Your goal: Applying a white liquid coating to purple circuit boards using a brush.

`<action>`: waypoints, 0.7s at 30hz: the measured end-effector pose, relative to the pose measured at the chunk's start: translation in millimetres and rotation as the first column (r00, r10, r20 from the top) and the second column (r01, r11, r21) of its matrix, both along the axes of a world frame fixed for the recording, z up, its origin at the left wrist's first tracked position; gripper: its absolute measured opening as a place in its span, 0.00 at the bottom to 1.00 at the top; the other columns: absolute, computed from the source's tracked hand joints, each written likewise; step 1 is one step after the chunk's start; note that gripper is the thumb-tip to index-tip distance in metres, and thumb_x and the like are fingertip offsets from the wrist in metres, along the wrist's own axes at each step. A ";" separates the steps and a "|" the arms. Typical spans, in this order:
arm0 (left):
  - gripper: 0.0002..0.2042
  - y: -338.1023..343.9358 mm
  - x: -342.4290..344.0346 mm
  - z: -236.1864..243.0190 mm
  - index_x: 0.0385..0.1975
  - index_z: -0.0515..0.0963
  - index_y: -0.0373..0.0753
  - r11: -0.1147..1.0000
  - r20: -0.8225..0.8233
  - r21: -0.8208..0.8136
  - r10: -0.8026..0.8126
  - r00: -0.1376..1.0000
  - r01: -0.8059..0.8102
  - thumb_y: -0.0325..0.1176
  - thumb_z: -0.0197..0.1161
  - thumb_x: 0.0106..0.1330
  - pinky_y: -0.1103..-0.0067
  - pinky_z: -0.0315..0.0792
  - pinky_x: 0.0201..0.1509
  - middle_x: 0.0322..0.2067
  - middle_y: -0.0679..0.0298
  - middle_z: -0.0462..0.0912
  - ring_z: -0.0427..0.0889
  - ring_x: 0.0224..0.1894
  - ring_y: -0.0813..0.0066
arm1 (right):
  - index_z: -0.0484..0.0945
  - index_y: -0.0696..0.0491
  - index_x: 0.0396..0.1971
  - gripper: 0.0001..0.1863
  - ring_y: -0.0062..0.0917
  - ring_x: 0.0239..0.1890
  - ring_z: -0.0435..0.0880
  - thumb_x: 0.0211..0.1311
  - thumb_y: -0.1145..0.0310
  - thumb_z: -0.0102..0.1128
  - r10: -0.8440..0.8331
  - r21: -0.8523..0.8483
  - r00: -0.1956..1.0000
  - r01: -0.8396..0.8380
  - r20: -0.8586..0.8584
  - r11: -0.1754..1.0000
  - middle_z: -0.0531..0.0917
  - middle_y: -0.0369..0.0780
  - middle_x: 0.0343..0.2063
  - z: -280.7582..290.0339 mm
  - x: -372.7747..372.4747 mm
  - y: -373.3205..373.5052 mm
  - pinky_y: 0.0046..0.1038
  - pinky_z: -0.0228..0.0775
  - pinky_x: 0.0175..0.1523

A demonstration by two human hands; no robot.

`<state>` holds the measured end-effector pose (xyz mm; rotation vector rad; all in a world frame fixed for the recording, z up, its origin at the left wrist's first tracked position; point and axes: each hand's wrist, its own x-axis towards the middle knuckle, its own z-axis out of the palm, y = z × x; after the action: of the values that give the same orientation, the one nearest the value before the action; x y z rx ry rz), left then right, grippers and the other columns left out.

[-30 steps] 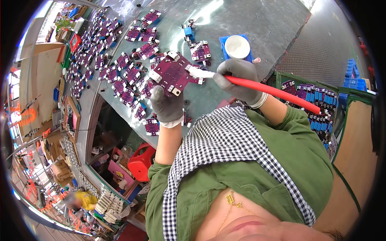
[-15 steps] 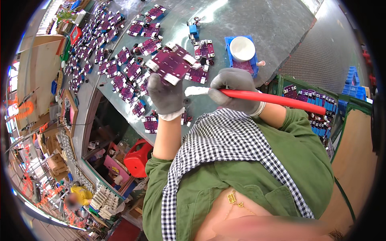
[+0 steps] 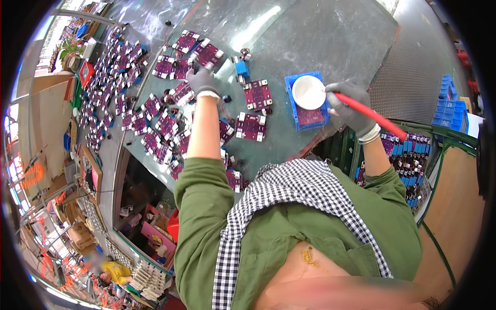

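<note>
My left hand [image 3: 201, 82], in a grey glove, reaches to the far left of the table. Its fingers are closed at the near edge of a purple circuit board [image 3: 207, 53] with white corner pieces, beside other such boards. Around a red stick [image 3: 373, 114] my right hand [image 3: 352, 106], also gloved in grey, is closed. The stick's front end meets the rim of a white bowl [image 3: 309, 93]; its white-wrapped tip cannot be made out now. Under the bowl is a blue crate [image 3: 313, 124], with a purple surface showing inside.
Many purple boards [image 3: 165, 124] with wires and blue parts cover the table's left side. Two boards [image 3: 251, 126] lie nearer the middle, by a blue part [image 3: 242, 69]. At the right stands a rack of boards [image 3: 408, 147]. Blue bins [image 3: 449, 113] sit farther right.
My left hand has moved forward and left with the board, away from my chest. My right hand has shifted right, bringing the red stick from the board to the white bowl.
</note>
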<state>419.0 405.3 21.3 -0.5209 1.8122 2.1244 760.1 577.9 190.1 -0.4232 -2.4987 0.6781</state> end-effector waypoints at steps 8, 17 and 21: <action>0.17 -3.5 44.6 36.9 0.46 0.78 0.60 0.233 -0.185 -0.955 -0.950 -0.252 -0.181 0.30 0.61 0.57 0.63 0.40 0.78 0.65 0.66 0.67 0.55 0.73 0.60 | 0.84 0.44 0.34 0.07 0.26 0.37 0.78 0.54 0.64 0.64 0.061 0.391 0.936 -0.203 0.346 0.897 0.82 0.30 0.28 -11.1 -0.6 -3.3 0.31 0.67 0.47; 0.11 -62.5 62.8 104.1 0.45 0.73 0.35 0.841 -0.172 0.072 -0.519 0.837 0.536 0.30 0.64 0.67 0.80 0.78 0.34 0.35 0.63 0.82 0.82 0.32 0.77 | 0.82 0.60 0.41 0.10 0.23 0.37 0.84 0.58 0.77 0.61 -0.012 -0.453 0.988 -0.059 -0.151 0.890 0.86 0.41 0.35 21.0 -22.1 -33.0 0.23 0.76 0.44; 0.16 -91.9 123.0 141.7 0.50 0.71 0.34 0.811 -0.187 0.233 -0.504 0.843 0.537 0.27 0.64 0.65 0.77 0.81 0.42 0.41 0.61 0.81 0.83 0.39 0.75 | 0.82 0.58 0.37 0.07 0.14 0.35 0.81 0.58 0.77 0.64 0.067 -0.613 0.977 -0.179 -0.202 0.769 0.85 0.35 0.31 31.7 -44.8 -51.4 0.18 0.73 0.42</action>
<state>541.9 313.4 163.0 0.1691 1.4468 1.9840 715.4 526.5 221.8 -0.4079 -2.0909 1.5544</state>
